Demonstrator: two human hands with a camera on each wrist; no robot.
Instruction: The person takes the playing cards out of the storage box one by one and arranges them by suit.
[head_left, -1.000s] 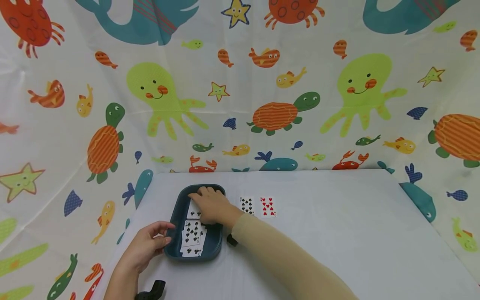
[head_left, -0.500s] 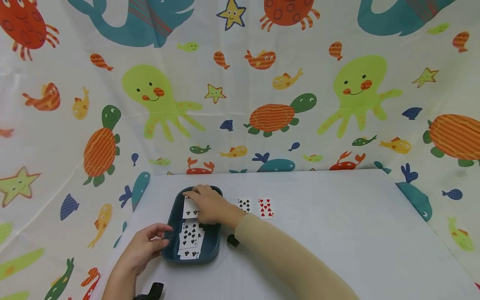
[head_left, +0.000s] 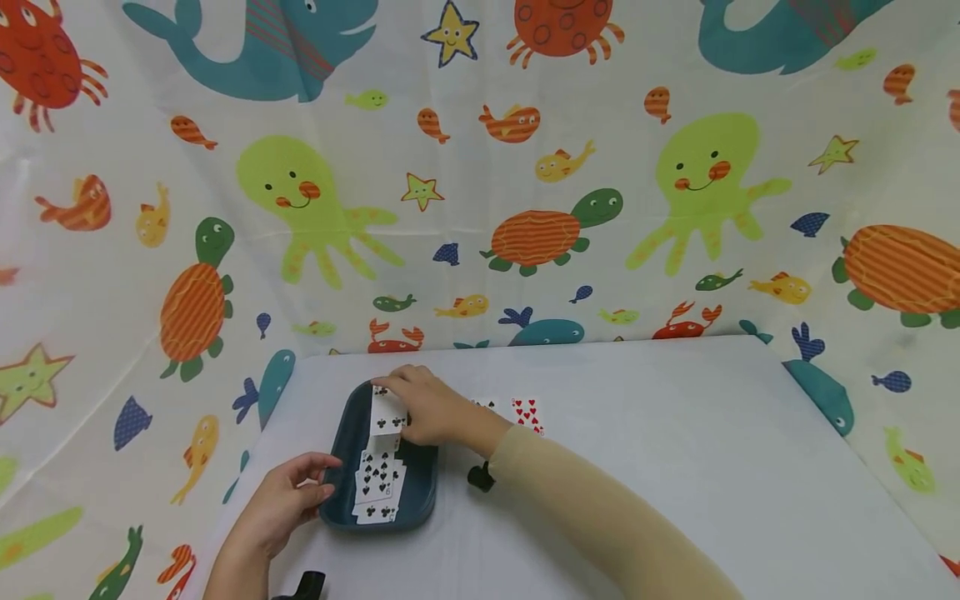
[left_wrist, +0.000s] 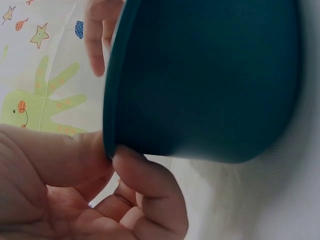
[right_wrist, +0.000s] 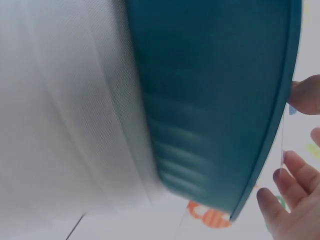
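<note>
A playing card (head_left: pixel 387 412), a club by its corner marks, is pinched upright in the right hand (head_left: pixel 429 407) above the far end of a dark teal tray (head_left: pixel 339 440). More cards (head_left: pixel 378 483) lie face up and overlapping in the near half of the tray, the topmost a black spade card. The left hand (head_left: pixel 288 498) has its grip on the tray's near left rim, thumb over the edge.

Only the head view shows the cards' faces and the whole layout. The left wrist view shows just the tray's outer wall (left_wrist: pixel 210 80) filling the picture, with the thumb and a curled finger pinching its lip, and fingers of the other hand beyond. The right wrist view shows the opposite outer wall (right_wrist: pixel 210 100) and the card seen edge-on as a thin line between the right fingertips (right_wrist: pixel 290 175).

The tray sits on a white counter (head_left: pixel 637 467). Just right of the right hand lie two more face-up cards, a black one (head_left: pixel 486 405) mostly hidden by the hand and a red hearts card (head_left: pixel 528 413). A sea-creature curtain (head_left: pixel 480 183) hangs behind.
</note>
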